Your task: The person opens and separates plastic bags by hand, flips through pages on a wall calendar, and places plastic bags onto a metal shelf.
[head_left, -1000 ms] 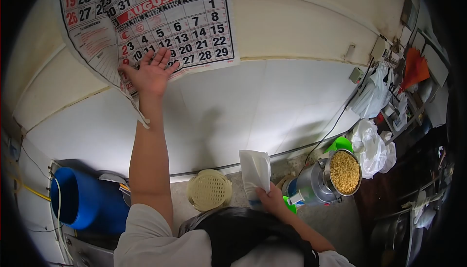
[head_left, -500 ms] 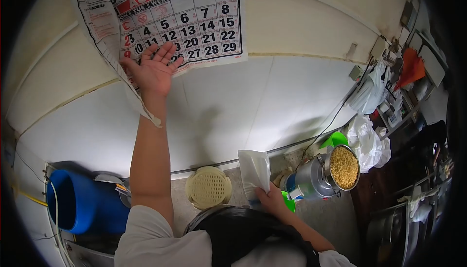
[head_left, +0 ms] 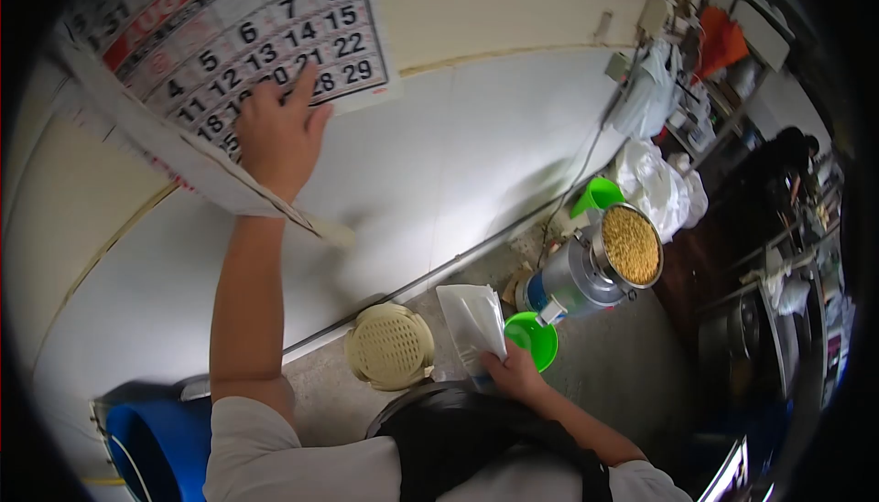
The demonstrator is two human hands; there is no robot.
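Observation:
A large wall calendar headed August hangs at upper left. My left hand is raised against it, index finger stretched out near the date 21, thumb apart and the other fingers bent, holding nothing. A lifted calendar page curls across my left wrist. Low in the middle, my right hand grips a folded white plastic bag, possibly several stacked together. Just right of that hand stands a green bucket, beneath the spout of a silver machine.
Yellowish grains fill the machine's round hopper. A cream perforated stool stands by the wall, with a blue barrel at lower left. Another green bucket and white plastic sacks are farther right. A person in dark clothing is at far right.
My left hand has gone from spread, palm showing, to index finger extended against the calendar. The view has turned and tilted. My right hand still holds the white plastic bag.

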